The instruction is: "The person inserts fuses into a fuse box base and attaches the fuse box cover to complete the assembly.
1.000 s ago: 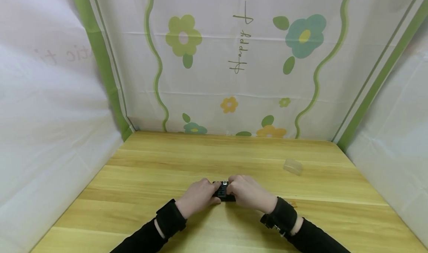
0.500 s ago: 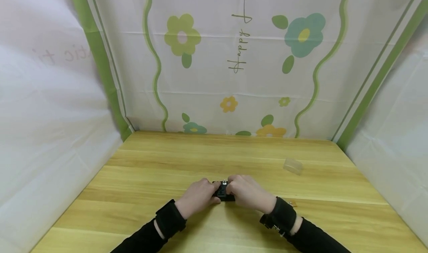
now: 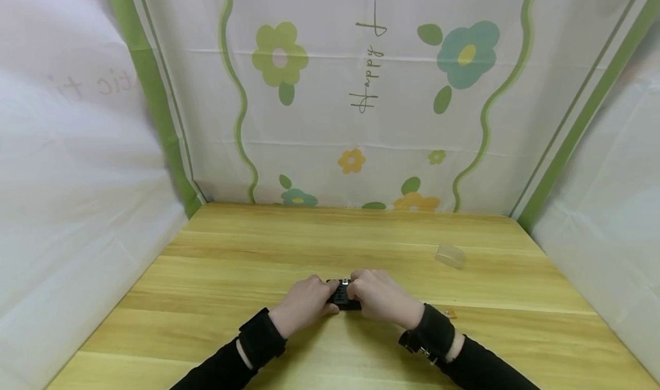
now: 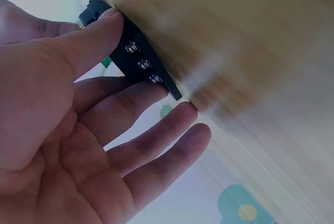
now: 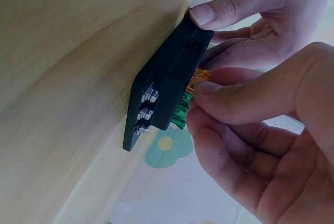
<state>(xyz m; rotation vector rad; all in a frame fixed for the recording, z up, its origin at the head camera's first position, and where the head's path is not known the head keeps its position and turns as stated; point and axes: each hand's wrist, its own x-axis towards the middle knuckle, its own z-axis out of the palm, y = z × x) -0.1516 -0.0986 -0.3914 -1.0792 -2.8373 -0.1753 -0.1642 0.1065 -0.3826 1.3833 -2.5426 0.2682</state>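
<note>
Fingers of the right hand are pinched narrow on a translucent orange piece, while the left hand grips one end of the black block. So the block's right between both sets of fingers. It's dark plastic, flat base, chunky raised middle, shiny metal screws. Glassy green pieces sit just beside the right fingertips, wood-grain counter below.

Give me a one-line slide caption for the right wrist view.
Right hand pinches an orange piece beside green pieces on a black block the left hand grips.
</note>
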